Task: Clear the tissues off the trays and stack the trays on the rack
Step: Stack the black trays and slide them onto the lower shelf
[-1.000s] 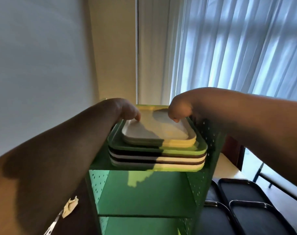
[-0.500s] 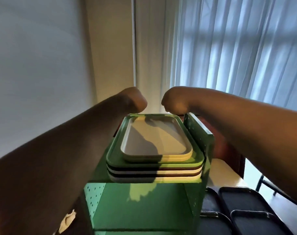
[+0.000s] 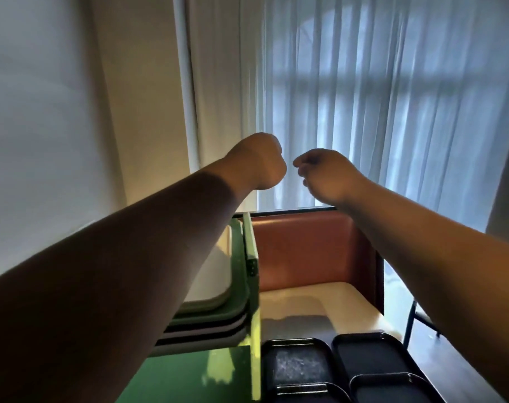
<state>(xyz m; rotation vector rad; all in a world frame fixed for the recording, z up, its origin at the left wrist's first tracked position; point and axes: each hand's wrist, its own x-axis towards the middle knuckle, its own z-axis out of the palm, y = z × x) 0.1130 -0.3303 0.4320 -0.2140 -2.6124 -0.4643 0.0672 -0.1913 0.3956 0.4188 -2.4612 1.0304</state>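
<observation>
A stack of trays sits on the top of the green rack (image 3: 251,251), with a white tray (image 3: 215,274) uppermost inside a green tray (image 3: 239,289) and darker and pale ones under them. My left forearm hides most of the stack. My left hand (image 3: 260,161) and my right hand (image 3: 326,175) are raised above and beyond the rack, close together, touching nothing. The right hand's fingers are loosely curled; the left shows mostly its back. No tissue is in sight.
Three black trays (image 3: 299,365) (image 3: 372,353) (image 3: 392,388) lie on the table (image 3: 299,301) right of the rack. A brown bench back (image 3: 311,248) stands behind the table, and a chair leg (image 3: 410,321) at the right. Wall and curtain lie ahead.
Both hands have let go of the white tray and risen off the stack. The view has swung right, so the rack now lies lower left.
</observation>
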